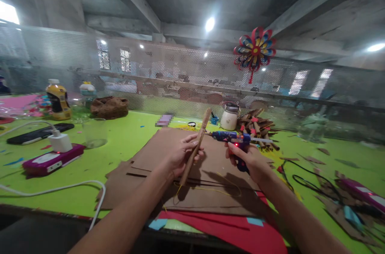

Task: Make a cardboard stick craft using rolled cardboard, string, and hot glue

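My left hand (183,156) is closed around a rolled brown paper tube (192,158), which slants upward and away from me. In my right hand (248,158) is a blue hot glue gun (233,138) with a red light and a pale glue stick out its back. Its nozzle points left, at or very near the upper part of the tube; whether it touches I cannot tell. A thin yellow string (219,190) hangs near the tube's lower end. Beneath both hands lies a stack of brown paper sheets (162,148).
Red paper (234,232) lies under the stack's front edge. A purple power strip (52,160) with a white charger, a phone (39,134) and a clear cup (95,134) stand left. A lidded jar (229,117), brown rolled pieces (258,125) and a black cord (313,184) lie right.
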Action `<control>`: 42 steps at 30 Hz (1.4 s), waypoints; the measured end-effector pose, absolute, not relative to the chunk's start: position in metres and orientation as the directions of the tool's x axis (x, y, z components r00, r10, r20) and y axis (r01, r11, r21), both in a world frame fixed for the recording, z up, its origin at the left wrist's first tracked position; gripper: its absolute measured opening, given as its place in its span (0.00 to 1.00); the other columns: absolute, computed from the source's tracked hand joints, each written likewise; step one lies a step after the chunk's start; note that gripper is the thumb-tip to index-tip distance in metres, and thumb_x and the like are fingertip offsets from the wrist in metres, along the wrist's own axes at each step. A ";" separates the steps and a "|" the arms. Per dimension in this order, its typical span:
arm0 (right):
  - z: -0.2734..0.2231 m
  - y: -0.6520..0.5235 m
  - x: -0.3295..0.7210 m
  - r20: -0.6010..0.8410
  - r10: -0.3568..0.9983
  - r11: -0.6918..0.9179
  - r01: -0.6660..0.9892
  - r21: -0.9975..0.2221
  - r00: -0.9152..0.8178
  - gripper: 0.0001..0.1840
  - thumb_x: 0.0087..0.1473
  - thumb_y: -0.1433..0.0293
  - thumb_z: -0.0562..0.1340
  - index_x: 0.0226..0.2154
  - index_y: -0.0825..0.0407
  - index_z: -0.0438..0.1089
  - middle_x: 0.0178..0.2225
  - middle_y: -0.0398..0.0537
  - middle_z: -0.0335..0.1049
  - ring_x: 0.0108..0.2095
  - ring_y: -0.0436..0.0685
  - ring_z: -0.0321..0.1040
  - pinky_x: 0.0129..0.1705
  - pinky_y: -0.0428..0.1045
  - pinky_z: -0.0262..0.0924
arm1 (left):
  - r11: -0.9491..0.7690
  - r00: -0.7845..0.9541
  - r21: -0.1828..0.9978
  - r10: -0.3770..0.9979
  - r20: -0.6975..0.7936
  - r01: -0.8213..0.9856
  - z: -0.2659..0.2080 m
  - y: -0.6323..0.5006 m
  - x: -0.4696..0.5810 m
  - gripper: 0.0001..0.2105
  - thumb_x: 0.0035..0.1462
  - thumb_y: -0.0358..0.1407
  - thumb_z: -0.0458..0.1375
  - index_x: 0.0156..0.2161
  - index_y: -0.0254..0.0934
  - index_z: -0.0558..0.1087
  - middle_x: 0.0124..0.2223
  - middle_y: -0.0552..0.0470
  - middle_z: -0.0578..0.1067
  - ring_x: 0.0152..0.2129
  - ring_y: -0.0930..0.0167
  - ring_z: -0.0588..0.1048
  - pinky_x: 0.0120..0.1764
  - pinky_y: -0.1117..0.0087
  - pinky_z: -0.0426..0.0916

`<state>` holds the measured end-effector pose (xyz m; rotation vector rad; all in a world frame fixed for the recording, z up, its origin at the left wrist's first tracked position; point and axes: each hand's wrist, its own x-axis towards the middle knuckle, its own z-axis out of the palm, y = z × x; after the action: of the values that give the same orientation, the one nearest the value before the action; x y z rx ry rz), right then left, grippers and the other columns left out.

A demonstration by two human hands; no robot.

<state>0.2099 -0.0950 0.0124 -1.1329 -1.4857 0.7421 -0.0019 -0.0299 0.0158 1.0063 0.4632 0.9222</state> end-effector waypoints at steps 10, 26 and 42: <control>0.010 -0.093 0.219 0.299 0.943 0.270 -0.190 -0.944 -0.147 0.12 0.51 0.63 0.61 0.31 0.56 0.69 0.24 0.48 0.67 0.20 0.48 0.60 0.21 0.44 0.53 | 0.276 0.710 0.846 0.686 0.158 -0.455 0.021 -0.037 -0.005 0.22 0.54 0.27 0.53 0.54 0.30 0.56 0.29 0.46 0.71 0.19 0.75 0.70 0.19 0.79 0.58; 0.014 -0.095 0.214 0.298 0.952 0.282 -0.195 -0.939 -0.061 0.13 0.51 0.62 0.61 0.32 0.56 0.68 0.25 0.47 0.66 0.20 0.47 0.58 0.22 0.45 0.51 | 0.223 0.717 0.867 0.669 0.197 -0.446 0.016 -0.037 -0.004 0.20 0.53 0.29 0.55 0.52 0.33 0.60 0.30 0.47 0.72 0.21 0.75 0.71 0.19 0.78 0.57; 0.012 -0.094 0.216 0.338 0.938 0.329 -0.106 -0.938 -0.078 0.14 0.50 0.61 0.61 0.31 0.56 0.67 0.25 0.47 0.67 0.20 0.48 0.58 0.21 0.45 0.51 | 0.181 0.665 0.862 0.715 0.216 -0.474 0.018 -0.038 -0.004 0.20 0.52 0.29 0.56 0.51 0.32 0.60 0.30 0.46 0.72 0.21 0.74 0.71 0.19 0.78 0.58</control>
<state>0.2155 -0.0939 0.0119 -0.8438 -1.3520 1.0616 -0.0042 -0.0382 0.0184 1.1029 0.2594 0.8526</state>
